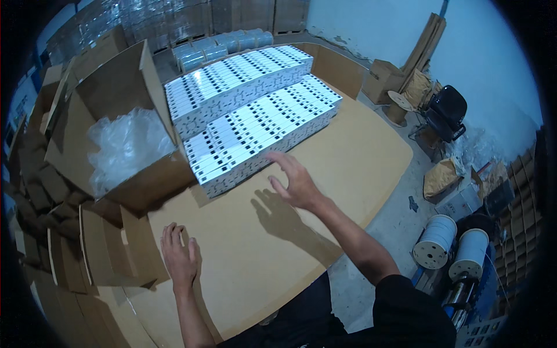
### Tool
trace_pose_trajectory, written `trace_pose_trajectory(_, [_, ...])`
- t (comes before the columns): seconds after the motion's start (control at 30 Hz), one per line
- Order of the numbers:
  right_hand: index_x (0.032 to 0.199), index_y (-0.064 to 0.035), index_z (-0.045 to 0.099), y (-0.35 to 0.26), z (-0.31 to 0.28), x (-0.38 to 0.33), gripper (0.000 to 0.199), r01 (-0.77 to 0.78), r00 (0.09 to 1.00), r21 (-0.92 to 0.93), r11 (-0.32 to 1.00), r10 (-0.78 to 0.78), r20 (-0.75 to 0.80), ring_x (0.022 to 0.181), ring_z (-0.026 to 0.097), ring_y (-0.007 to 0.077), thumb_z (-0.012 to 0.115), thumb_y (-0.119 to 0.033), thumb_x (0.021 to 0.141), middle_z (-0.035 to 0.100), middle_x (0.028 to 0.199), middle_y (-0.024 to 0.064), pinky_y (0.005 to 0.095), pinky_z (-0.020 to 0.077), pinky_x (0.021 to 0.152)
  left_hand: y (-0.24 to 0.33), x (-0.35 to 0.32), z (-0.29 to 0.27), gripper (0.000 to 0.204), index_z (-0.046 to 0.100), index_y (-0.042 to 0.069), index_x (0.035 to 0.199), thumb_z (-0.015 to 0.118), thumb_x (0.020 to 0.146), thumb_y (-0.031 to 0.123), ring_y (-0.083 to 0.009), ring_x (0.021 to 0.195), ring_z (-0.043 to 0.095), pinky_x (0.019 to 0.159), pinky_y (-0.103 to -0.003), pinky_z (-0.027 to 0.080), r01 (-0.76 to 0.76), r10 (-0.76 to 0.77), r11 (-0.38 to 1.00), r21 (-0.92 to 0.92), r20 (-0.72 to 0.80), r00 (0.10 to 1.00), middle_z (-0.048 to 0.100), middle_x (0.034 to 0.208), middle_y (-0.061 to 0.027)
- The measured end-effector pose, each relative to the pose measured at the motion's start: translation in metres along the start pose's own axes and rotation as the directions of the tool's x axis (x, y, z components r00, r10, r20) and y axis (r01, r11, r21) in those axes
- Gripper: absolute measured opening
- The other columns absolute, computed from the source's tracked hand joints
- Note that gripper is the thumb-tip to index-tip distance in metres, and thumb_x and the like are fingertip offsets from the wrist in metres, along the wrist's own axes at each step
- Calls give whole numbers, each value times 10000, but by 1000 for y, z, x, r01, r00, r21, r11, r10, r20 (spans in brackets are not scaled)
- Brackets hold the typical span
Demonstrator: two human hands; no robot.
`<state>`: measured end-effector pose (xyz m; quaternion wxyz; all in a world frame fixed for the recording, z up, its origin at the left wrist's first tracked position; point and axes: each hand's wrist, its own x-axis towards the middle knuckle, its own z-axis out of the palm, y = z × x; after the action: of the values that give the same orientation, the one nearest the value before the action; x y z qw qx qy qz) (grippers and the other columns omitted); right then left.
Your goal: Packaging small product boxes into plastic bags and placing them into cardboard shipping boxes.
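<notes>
Two long rows of slim white boxes with black squares stand packed side by side on the cardboard-covered table [371,133]. The nearer row [267,130] is lower than the farther row [238,75]. My right hand [295,181] is raised beside the front face of the nearer row, thumb and fingers apart, holding nothing; its shadow falls on the cardboard. Over the table's left part, near an open carton [119,249], my left hand [180,255] hovers with fingers a little apart and nothing in it.
A large open carton [145,185] holding clear plastic bags [130,145] stands left of the rows. More cartons crowd the left side. At right on the floor are a black chair [447,110], cable spools [435,240] and paper sacks [442,178]. Wrapped rolls [223,45] lie behind the table.
</notes>
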<state>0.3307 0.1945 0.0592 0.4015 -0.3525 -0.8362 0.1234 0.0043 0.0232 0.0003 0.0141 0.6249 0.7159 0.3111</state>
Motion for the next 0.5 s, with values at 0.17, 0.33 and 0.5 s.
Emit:
trace_pose_trajectory(0.17, [1326, -17, 533, 41, -24, 44, 476, -78, 997, 4, 997, 78, 3, 1199, 566, 373, 666, -62, 871, 594, 1284, 201, 444, 472, 1022, -15, 26, 5, 359, 579, 18, 1270, 620, 937, 146, -385, 1356, 448, 1153, -485, 347, 39, -40, 999, -23, -10, 999, 519, 1405, -192])
trace_pose_trajectory(0.33, [1376, -38, 533, 48, 3, 112, 498, 53, 997, -67, 996, -56, -52, 1126, 628, 353, 672, -82, 900, 617, 1301, 197, 428, 529, 949, -30, 47, 6, 344, 588, 22, 1265, 618, 946, 146, -376, 1345, 471, 1135, -459, 380, 54, -55, 998, -24, -22, 998, 530, 1399, -188])
trace_pose_trajectory(0.5, [1455, -61, 428, 20, 67, 182, 609, 105, 994, -17, 994, -104, 31, 1252, 529, 399, 661, -80, 892, 495, 1409, 219, 461, 450, 1069, -33, 46, 10, 323, 596, 16, 1228, 640, 923, 114, -381, 1336, 481, 1130, -460, 386, -30, 29, 1000, -6, -35, 999, 538, 1391, -187])
